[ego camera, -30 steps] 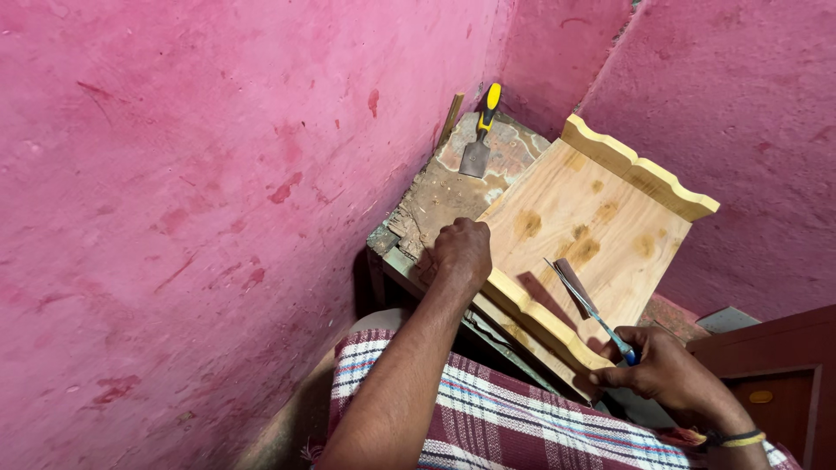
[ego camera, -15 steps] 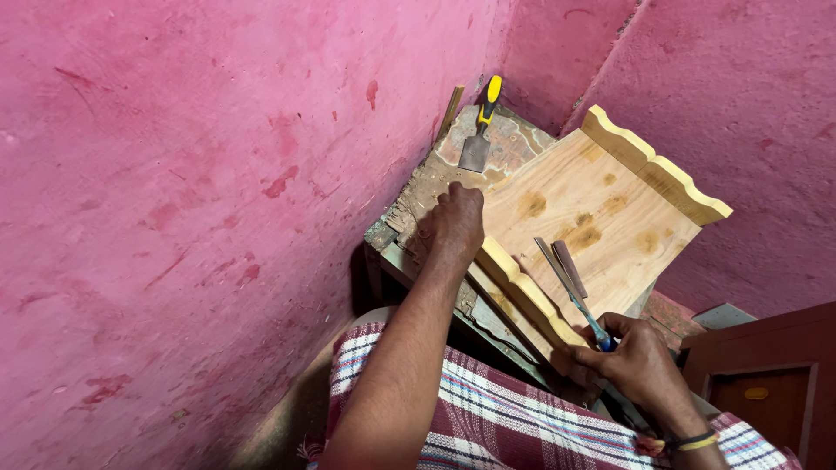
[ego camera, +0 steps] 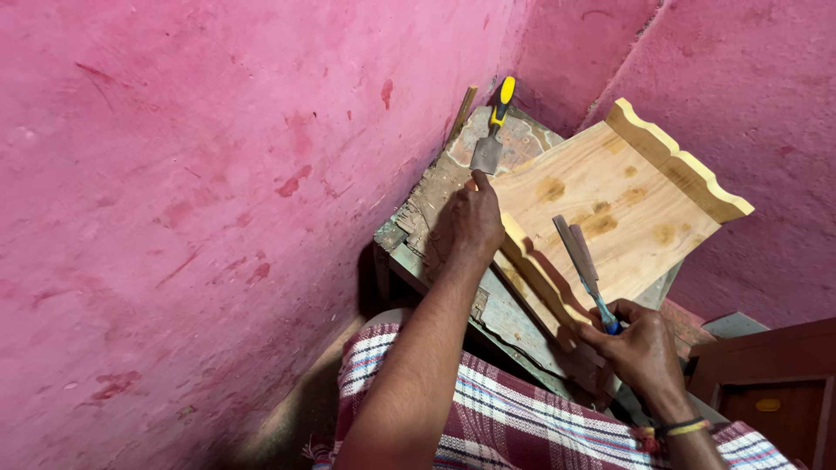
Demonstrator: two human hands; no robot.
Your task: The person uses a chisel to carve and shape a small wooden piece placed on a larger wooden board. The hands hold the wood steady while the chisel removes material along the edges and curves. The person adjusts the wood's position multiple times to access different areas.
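A pale wooden tray-like board (ego camera: 610, 209) with scalloped rails on two sides lies on a worn workbench (ego camera: 435, 209). My left hand (ego camera: 470, 222) presses on the board's near left corner, fingers curled over the scalloped rail. My right hand (ego camera: 640, 344) grips the blue handle of a flat metal file (ego camera: 579, 257), whose blade rests slanted over the board's near rail. A chisel with a yellow and black handle (ego camera: 492, 130) lies on the bench just beyond my left hand.
Pink plastered walls close in on the left and far side, meeting in a corner behind the bench. A dark brown wooden cabinet (ego camera: 766, 392) stands at the lower right. My checked cloth (ego camera: 496, 418) covers my lap below the bench edge.
My left hand has slid forward along the board's left edge toward the chisel. My right hand has drawn the file back toward me along the near rail.
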